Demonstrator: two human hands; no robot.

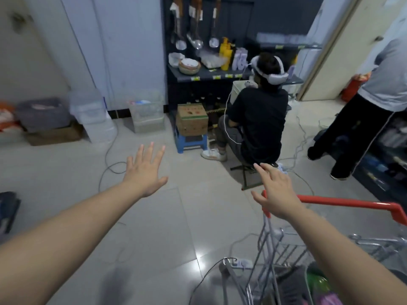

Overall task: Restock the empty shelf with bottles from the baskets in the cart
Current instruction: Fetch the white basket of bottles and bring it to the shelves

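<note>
Nearest, bottom right: wire cart [275,249], a dark basket [293,282] inside it. Green and pink goods [319,280] lie beside the basket, too blurred to tell if they are bottles. No label legible.

Red handle [343,202] runs across the cart top. Right hand [277,192] is over the handle's left end, grip spread wide, fingers straight, holding nothing. Cannot tell whether the palm touches the bar.

Left hand [144,170] is out over the tiled floor [154,227], well left of the cart, grip spread, fingers fanned, touching nothing.

On the floor near the cart's front: a white power strip [242,263] and loose cables [105,170].

Middle distance: a seated person [259,119] in a black top, back to camera, white headset on. Just left of them, a cardboard box [192,121] sits on a blue stool [191,143]; the box print is blurred and unreadable.

Right edge: a standing person [374,95] in dark trousers, next to low dark shelving [383,168].

Far: a dark shelf unit [220,75] holds bowls [189,64] and a yellow bottle [225,53]; ladles [193,38] hang above. Small yellow-green tags [217,77] line the shelf edge, text too small to read.

Far left by the wall: clear plastic bins [146,113].
</note>
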